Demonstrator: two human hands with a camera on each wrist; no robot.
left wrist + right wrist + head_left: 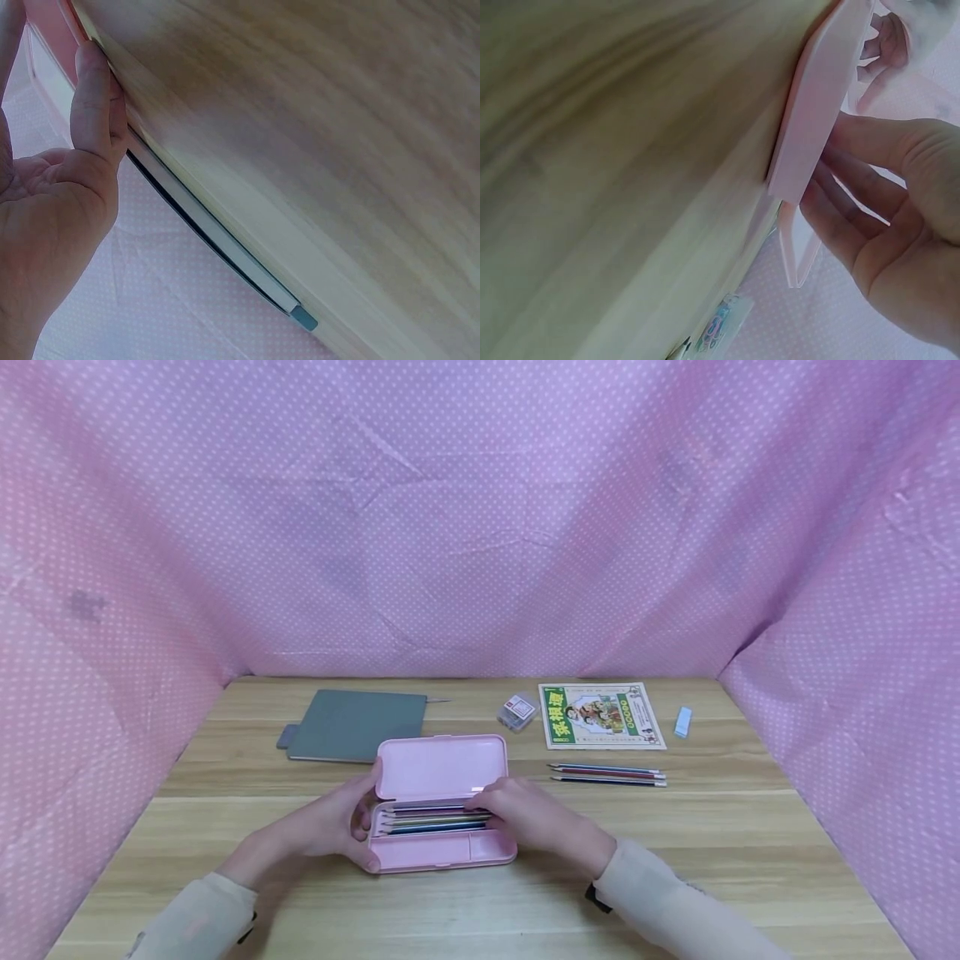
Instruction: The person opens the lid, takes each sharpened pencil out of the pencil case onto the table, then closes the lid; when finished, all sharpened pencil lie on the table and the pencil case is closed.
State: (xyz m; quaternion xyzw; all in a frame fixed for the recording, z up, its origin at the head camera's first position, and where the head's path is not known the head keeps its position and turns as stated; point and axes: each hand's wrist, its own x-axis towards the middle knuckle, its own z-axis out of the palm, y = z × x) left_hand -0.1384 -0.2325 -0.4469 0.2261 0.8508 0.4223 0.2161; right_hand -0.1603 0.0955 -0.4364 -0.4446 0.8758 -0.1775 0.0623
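Pencil case, pink and open, lies on the counter between the person's two hands, its lid tipped back along the far side. Watching from here, I judge that handling the row of pencils inside goes best with the case's left end held steady so it cannot skid, and with light fingertips that leave the pencils flat and side by side, points spared from pressure.

Going from the left, a grey-green notebook lies behind the case's left end. The left hand grips that end, thumb at the near corner, fingers toward the lid; the case is just to its right. The right hand bends over the case's right end, fingers narrow, dipping in at the pencils' blunt ends; whether they pinch one, I cannot tell. For this hand the case is below and to its left. Behind the case and to its right sits a small clear box, then an illustrated booklet, with three loose pencils nearer, and farthest right a light-blue block.
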